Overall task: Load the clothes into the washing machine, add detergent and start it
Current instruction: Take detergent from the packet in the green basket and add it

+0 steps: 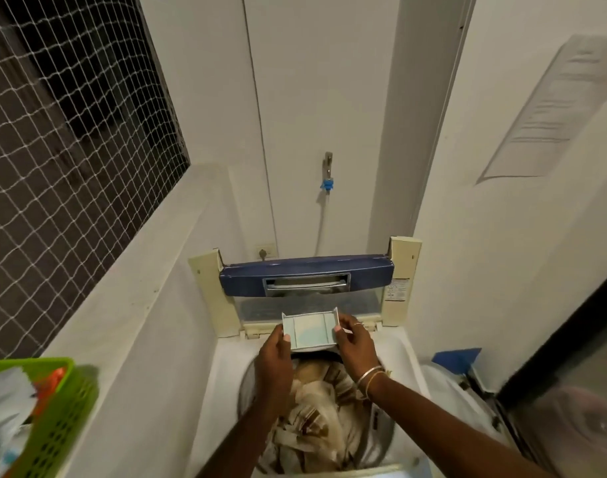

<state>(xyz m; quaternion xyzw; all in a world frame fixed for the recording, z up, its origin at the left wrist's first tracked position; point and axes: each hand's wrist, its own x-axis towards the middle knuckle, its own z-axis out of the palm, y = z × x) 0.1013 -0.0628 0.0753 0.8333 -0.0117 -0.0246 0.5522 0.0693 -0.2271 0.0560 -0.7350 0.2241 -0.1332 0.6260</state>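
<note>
Holding rectangular plastic tray (310, 331), ridged compartments

A washing machine (226, 370) stands at centre, its lid (305, 274) raised upright along the machine's back edge. Clothes (316, 408) lie inside the machine's drum. Over the drum, just before the lid, a detergent tray (309, 331) sits between the left hand (273, 360) and the right hand (355, 343), one gripping each side. A tap (328, 174) is on the wall behind the machine. A basket (64, 426) lies left of the machine.

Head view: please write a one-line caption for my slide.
The left hand and right hand hold the detergent tray above striped clothes in the open washing machine.
</note>
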